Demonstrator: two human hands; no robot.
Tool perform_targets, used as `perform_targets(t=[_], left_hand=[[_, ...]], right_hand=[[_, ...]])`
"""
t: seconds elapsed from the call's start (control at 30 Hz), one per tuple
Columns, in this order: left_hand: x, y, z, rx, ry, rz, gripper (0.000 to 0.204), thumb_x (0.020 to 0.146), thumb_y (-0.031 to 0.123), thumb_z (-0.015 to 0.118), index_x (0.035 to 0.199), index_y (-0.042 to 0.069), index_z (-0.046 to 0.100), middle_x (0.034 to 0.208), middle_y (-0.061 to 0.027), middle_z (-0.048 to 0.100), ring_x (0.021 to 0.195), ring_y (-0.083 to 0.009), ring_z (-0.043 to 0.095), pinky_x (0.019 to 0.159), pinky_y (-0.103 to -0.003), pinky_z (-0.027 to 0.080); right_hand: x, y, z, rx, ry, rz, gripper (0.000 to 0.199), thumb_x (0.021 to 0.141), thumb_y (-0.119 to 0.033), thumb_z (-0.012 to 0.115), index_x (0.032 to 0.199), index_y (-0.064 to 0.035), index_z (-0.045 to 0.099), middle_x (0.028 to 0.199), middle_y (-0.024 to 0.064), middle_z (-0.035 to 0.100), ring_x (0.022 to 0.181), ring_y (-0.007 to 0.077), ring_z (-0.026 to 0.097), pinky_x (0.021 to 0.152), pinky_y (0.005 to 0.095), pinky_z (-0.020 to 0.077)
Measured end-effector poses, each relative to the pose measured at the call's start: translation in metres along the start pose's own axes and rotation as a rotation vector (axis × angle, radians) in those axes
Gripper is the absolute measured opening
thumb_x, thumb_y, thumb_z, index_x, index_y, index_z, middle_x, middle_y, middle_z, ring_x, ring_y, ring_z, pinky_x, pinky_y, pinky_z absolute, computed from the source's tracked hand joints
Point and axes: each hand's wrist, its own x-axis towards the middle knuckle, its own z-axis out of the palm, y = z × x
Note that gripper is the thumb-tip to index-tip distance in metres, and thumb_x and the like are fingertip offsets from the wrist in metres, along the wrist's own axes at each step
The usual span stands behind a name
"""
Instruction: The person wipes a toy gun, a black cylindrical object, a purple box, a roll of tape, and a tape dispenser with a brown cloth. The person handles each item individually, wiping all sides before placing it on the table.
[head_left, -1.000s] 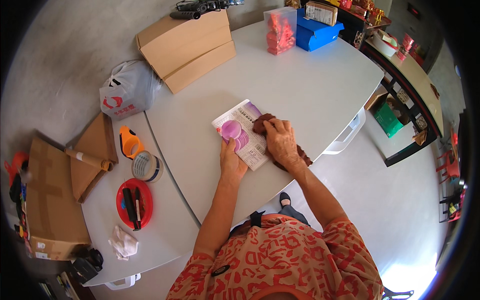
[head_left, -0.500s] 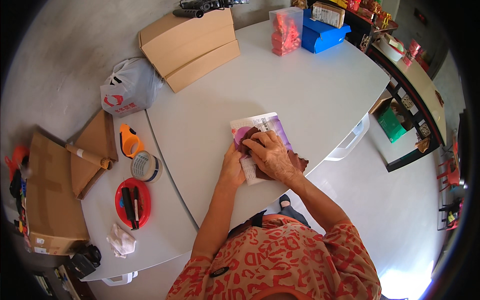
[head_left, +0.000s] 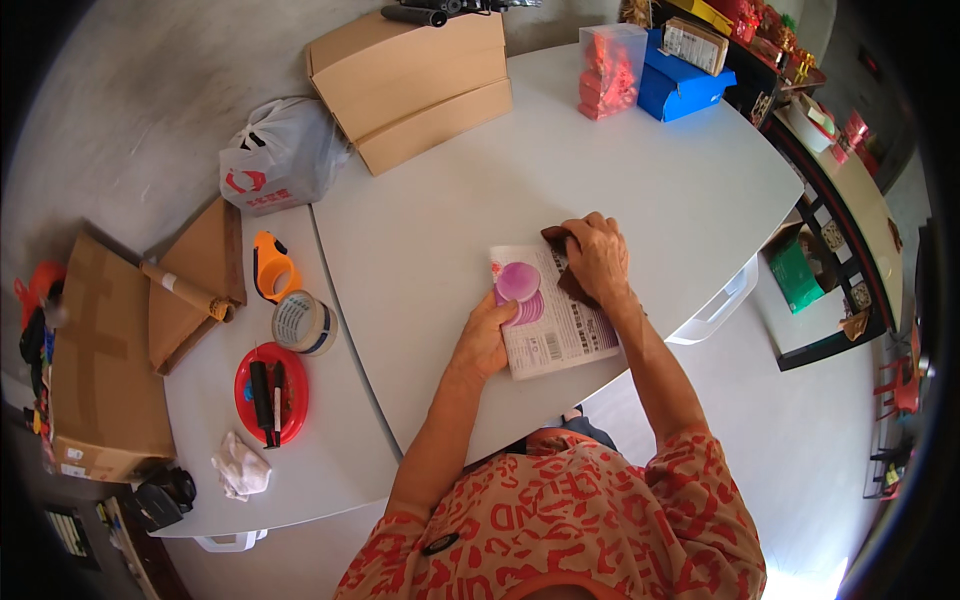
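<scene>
Apparently mid-wipe, the left hand [head_left: 484,340] clamps a printed packet [head_left: 562,338] by its left edge; the right hand [head_left: 601,262], apart, grips a brown cloth [head_left: 573,289] at its upper right; another stroke likely needs a steady left hold; beneath spreads the grey table [head_left: 430,190].

Pale grey table [head_left: 420,230], far side: brown cardboard box [head_left: 410,85]; plastic bag [head_left: 285,165] with red print, beside it; clear container [head_left: 611,75], which holds red items; blue box [head_left: 683,90], which bears a small parcel [head_left: 694,46]. Left section: orange tape dispenser [head_left: 275,267]; tape roll [head_left: 305,325], just beside; red dish [head_left: 303,400], which holds slim dark tools [head_left: 262,395]; crumpled whitish cloth [head_left: 240,468]. Far left: large carton [head_left: 110,370].
</scene>
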Motion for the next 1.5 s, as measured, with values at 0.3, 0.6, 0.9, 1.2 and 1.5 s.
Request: perform_targets(t=[0.3, 0.6, 0.9, 1.2, 1.5], left_hand=[[-0.003, 0.0, 0.002, -0.028, 0.101, -0.019, 0.034, 0.095, 0.002, 0.039, 0.129, -0.001, 0.042, 0.125, -0.0135, 0.052, 0.114, -0.0236, 0.056, 0.098, -0.038, 0.049], [-0.002, 0.001, 0.009, -0.071, -0.013, 0.005, 0.046, 0.095, 0.0, 0.036, 0.14, 0.005, 0.034, 0.133, -0.0142, 0.048, 0.119, -0.026, 0.053, 0.103, -0.04, 0.045], [-0.003, -0.006, 0.004, 0.053, -0.068, 0.066, 0.046, 0.091, -0.003, 0.04, 0.136, 0.003, 0.04, 0.129, -0.0139, 0.05, 0.116, -0.0238, 0.054, 0.099, -0.04, 0.048], [-0.013, -0.004, 0.022, 0.151, -0.033, 0.073, 0.039, 0.094, 0.001, 0.043, 0.133, 0.001, 0.043, 0.126, -0.0125, 0.054, 0.114, -0.0228, 0.057, 0.098, -0.04, 0.048], [0.005, -0.026, 0.03, -0.036, -0.317, 0.057, 0.041, 0.094, 0.009, 0.046, 0.134, 0.003, 0.045, 0.129, -0.0106, 0.053, 0.117, -0.0221, 0.053, 0.101, -0.036, 0.045]], right_hand=[[-0.02, -0.039, 0.029, 0.242, -0.262, -0.247, 0.025, 0.077, -0.006, 0.063, 0.099, -0.016, 0.067, 0.103, 0.0045, 0.059, 0.097, 0.0283, 0.055, 0.087, 0.0406, 0.046], [-0.017, -0.036, 0.037, 0.014, -0.088, -0.068, 0.019, 0.079, -0.009, 0.06, 0.093, -0.0168, 0.07, 0.102, 0.0028, 0.062, 0.092, 0.0283, 0.056, 0.079, 0.0422, 0.045], [-0.071, -0.026, 0.007, 0.142, 0.054, -0.269, 0.018, 0.073, -0.005, 0.067, 0.089, -0.0129, 0.069, 0.093, 0.0023, 0.06, 0.087, 0.0267, 0.055, 0.073, 0.0402, 0.0451], [-0.058, 0.004, -0.014, 0.107, 0.232, 0.163, 0.021, 0.082, -0.004, 0.059, 0.1, -0.0075, 0.068, 0.099, 0.011, 0.064, 0.094, 0.0336, 0.057, 0.083, 0.0405, 0.047], [-0.093, -0.037, -0.018, -0.001, 0.25, -0.281, 0.021, 0.072, -0.009, 0.063, 0.092, -0.0122, 0.068, 0.092, 0.0033, 0.058, 0.085, 0.0247, 0.056, 0.071, 0.0387, 0.0448]])
